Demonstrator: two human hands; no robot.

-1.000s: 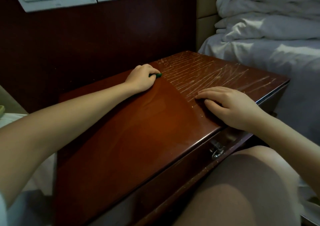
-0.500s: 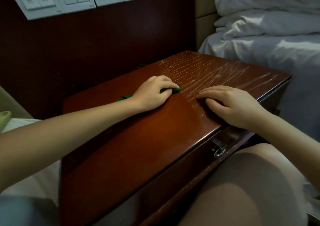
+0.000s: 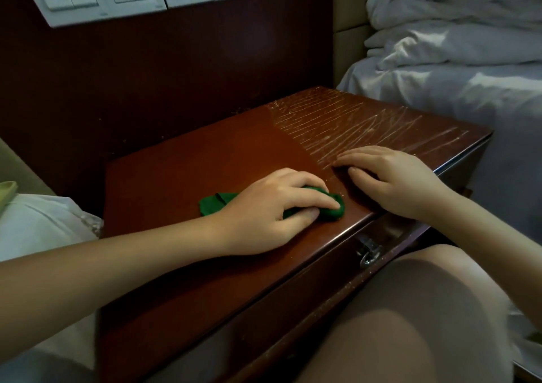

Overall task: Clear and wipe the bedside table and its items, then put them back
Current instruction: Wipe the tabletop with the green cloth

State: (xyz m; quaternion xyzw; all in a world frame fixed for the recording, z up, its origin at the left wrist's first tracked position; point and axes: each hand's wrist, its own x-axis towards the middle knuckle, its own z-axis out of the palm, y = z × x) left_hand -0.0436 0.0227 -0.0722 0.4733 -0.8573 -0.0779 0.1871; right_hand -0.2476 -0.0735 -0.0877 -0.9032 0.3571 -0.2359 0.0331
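I see the bedside table (image 3: 181, 165), its far right part scratched. My right hand (image 3: 393, 183) lies flat near its front edge, fingers loosely spread. Just left of it, my left hand (image 3: 264, 215) presses the green cloth (image 3: 217, 202) down — fingers curled over it.

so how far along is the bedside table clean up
Cleared: nothing stands on the bedside table but the cloth and both hands. In hand: the left hand presses a green cloth on the top near its front edge, while the right hand rests flat beside it. Left: the half nearer the bed shows pale streaks, and no items are in view to wipe or put back.
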